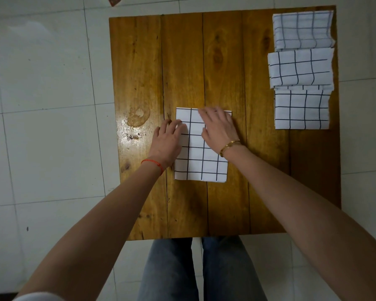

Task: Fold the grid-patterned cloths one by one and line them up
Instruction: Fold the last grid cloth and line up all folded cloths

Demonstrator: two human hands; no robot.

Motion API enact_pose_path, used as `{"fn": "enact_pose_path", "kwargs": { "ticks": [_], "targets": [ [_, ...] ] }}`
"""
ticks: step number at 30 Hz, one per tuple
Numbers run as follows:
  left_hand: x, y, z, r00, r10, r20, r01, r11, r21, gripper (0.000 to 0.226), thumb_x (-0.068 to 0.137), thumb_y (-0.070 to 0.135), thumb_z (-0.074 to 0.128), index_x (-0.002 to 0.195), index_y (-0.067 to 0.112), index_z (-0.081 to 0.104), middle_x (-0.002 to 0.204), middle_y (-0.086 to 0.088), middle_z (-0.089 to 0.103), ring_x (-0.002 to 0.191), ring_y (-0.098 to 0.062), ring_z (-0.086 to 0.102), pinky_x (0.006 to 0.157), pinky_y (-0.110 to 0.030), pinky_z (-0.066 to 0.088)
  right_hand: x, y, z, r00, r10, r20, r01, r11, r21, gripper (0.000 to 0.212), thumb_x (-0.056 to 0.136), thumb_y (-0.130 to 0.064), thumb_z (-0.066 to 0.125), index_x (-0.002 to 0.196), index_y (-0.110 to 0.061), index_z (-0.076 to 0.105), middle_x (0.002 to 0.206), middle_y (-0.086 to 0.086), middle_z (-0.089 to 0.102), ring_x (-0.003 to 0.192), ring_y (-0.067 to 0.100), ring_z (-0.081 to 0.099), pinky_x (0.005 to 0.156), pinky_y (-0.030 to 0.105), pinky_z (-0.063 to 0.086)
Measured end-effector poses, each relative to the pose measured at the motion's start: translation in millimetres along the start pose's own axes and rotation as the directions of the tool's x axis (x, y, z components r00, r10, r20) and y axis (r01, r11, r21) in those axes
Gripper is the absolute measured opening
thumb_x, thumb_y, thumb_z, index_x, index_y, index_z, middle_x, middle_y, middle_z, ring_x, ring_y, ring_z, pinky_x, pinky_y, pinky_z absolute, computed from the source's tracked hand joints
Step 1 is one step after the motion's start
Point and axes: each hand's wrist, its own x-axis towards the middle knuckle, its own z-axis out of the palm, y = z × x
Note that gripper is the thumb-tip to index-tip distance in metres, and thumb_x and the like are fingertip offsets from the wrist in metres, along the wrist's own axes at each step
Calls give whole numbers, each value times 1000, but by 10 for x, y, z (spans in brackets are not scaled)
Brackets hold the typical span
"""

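A white cloth with a dark grid (pixel 201 164) lies folded into a tall rectangle near the middle of the wooden table (pixel 139 68). My left hand (pixel 168 140) rests flat on its left edge with the fingers straight. My right hand (pixel 219 129) presses flat on its upper right part, fingers reaching the top edge. Three folded grid cloths lie in a column along the right side: the far one (pixel 303 31), the middle one (pixel 301 69) and the near one (pixel 302 109), each slightly overlapping its neighbour.
White floor tiles (pixel 41 127) surround the table. A shiny worn patch (pixel 135 120) marks the wood left of the cloth. My legs in jeans (pixel 172 268) stand at the near table edge. A reddish object (pixel 115 0) lies on the floor at the top.
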Motion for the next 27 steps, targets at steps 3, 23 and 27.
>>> {"fn": "enact_pose_path", "kwargs": {
  "ticks": [3,23,27],
  "targets": [
    [66,18,-38,1000,-15,-22,15,1000,6,63,88,10,55,146,16,32,149,-2,34,138,-30,25,107,-45,33,91,-124,33,992,-35,117,43,997,-64,60,94,-25,43,150,-17,21,154,0,27,139,30,23,114,45,21],
    [263,0,-167,994,-38,105,32,998,59,74,87,18,57,151,16,19,143,-9,32,130,-33,29,102,-45,38,-321,401,113,946,303,113,-285,947,-146,60,98,-37,26,152,-15,10,159,-1,11,146,28,6,117,53,6],
    [246,-14,-191,1000,9,23,-11,997,71,64,86,9,51,146,15,29,148,-8,32,138,-33,24,109,-46,31,-202,232,69,984,146,107,-135,985,-103,61,97,-36,30,152,-16,12,159,1,11,146,28,6,118,51,8]
  ]
}}
